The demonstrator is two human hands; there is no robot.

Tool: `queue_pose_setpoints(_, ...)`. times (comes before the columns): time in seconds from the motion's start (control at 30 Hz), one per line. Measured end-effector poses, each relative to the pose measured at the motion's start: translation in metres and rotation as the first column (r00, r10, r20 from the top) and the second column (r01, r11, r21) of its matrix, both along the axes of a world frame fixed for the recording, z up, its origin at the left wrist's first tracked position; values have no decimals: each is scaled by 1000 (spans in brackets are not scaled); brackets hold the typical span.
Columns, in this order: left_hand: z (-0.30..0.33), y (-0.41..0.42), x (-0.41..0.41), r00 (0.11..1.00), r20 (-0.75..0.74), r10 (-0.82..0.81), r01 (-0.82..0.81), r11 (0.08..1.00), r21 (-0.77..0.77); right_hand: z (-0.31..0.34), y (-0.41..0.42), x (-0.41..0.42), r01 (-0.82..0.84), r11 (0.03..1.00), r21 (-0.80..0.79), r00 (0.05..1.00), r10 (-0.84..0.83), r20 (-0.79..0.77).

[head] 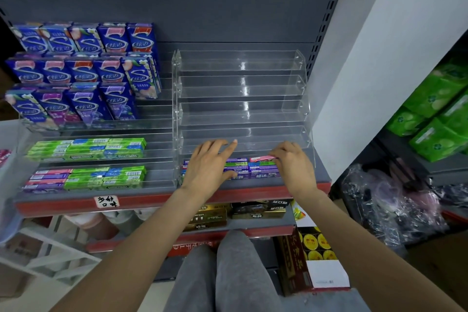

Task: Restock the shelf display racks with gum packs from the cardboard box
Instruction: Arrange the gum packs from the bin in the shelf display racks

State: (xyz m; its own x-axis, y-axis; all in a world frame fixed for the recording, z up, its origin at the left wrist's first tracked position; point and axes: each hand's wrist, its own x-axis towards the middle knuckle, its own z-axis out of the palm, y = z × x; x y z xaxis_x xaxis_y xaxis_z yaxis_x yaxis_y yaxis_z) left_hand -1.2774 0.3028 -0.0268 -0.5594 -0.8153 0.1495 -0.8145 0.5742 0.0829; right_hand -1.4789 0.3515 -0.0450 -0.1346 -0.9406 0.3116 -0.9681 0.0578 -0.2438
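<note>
The right hand (291,164) pinches a pink gum pack (262,158) at its right end, holding it flat just above the packs already lying in the bottom tier of the clear acrylic rack (240,99). The left hand (210,167) lies spread and relaxed to the left of that pinch, fingers straight, palm over the stacked gum packs (253,170) in the same tier, thumb at their front edge. Above both hands the rack's upper tiers step back toward the dark grey back panel (202,0).

The rack stands on a grey shelf (162,196) with a red front strip, which carries a handwritten label (106,201) left of the hands. Farther left, a second clear rack (157,134) holds rows of green and purple stick gum (88,149) low down and upright blue gum boxes (81,68) higher up. Below the hands, a lower shelf carries gold and black cartons (235,213). Beneath the right forearm stands a red and yellow box (311,248), open at the top. Right of the grip a white wall (379,58) rises, and beyond it lie green packages (440,109) and crumpled clear plastic bags (392,200). The person's grey trouser legs (228,273) show at the bottom.
</note>
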Motion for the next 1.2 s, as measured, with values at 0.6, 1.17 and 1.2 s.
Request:
queue_pose_setpoints(0.6, 2, 6, -1, 1000, -14, -1, 0, 1000, -16, 10, 5, 19, -39, 968, 247, 998, 27, 50)
queue_pose_setpoints(1.17, 48, 8, 108, 880, -389, 272, -265, 961, 72, 72, -37, 135, -313, 945, 94, 927, 283, 248)
queue_pose_setpoints(1.2, 51, 7, 123, 849, -421, 320, -304, 947, 106, 74, -45, 149, -345, 934, 95, 914, 311, 262)
